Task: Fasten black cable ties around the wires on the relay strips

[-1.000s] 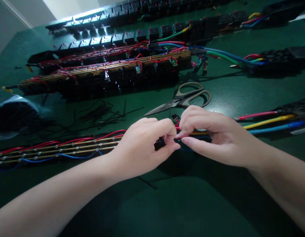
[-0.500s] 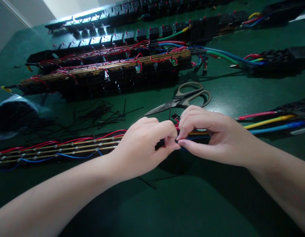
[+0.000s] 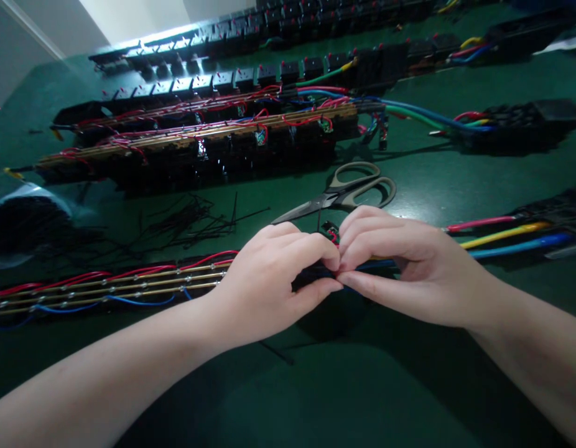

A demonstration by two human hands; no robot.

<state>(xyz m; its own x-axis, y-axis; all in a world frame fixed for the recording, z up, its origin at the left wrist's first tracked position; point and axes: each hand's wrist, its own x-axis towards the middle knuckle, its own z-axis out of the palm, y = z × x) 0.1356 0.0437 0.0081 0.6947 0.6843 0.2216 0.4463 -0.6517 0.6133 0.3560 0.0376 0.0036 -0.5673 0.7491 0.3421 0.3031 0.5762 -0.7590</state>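
My left hand (image 3: 276, 283) and my right hand (image 3: 404, 264) meet over a long strip (image 3: 143, 283) with brass rails, red wires and blue wires. Thumb and fingers of each hand are pinched together, fingertips touching. What lies between them is too small and too hidden to make out. Just behind the fingers, a thin black strand (image 3: 319, 219) sticks up beside a small part with red wire (image 3: 332, 233). Red (image 3: 479, 224), yellow (image 3: 507, 236) and blue (image 3: 521, 247) cables run out to the right from beneath my right hand.
Scissors (image 3: 334, 196) lie just beyond my hands. Thin black cable ties (image 3: 195, 218) are scattered left of them, near a clear bag (image 3: 27, 224) of dark contents. Farther back stand several wired socket strips (image 3: 199, 134). The table (image 3: 339, 398) is green.
Both hands stay pinched together at nearly the same spot. The fingertips have shifted slightly down and right. The view has moved a little.
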